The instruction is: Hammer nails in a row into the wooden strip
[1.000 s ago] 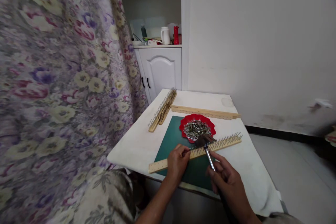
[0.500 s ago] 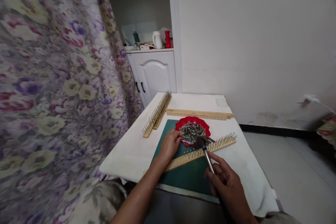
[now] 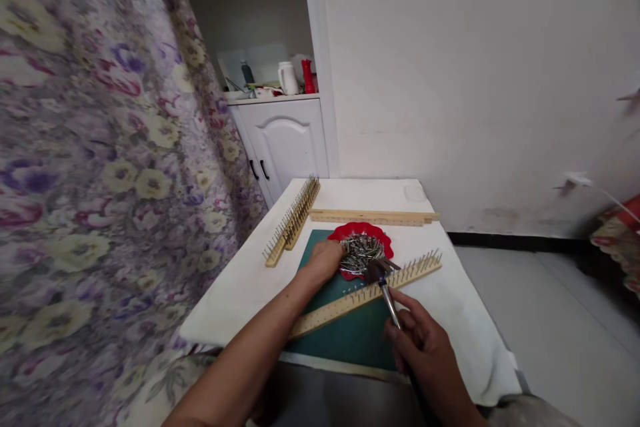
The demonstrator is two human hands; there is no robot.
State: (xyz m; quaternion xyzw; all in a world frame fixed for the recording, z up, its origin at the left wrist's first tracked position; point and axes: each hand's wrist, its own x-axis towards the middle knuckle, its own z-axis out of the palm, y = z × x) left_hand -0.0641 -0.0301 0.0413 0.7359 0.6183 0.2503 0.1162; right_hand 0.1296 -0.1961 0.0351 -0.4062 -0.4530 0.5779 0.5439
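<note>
head view, right hand (image 3: 425, 347) gripping hammer (image 3: 390, 303), left hand (image 3: 326, 259) at red bowl (image 3: 359, 227), its grip unclear

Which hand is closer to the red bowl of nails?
The left hand: it is at the left edge of the bowl, by the nails. The right hand is farther off, toward the person, gripping the hammer.

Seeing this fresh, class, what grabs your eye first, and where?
The red scalloped bowl of silvery metal nails stands out, at the far end of the flat green mat, the left hand at its rim. Next come the purple floral fabric curtain along the left and the shiny-shafted metal hammer in the right hand.
</note>
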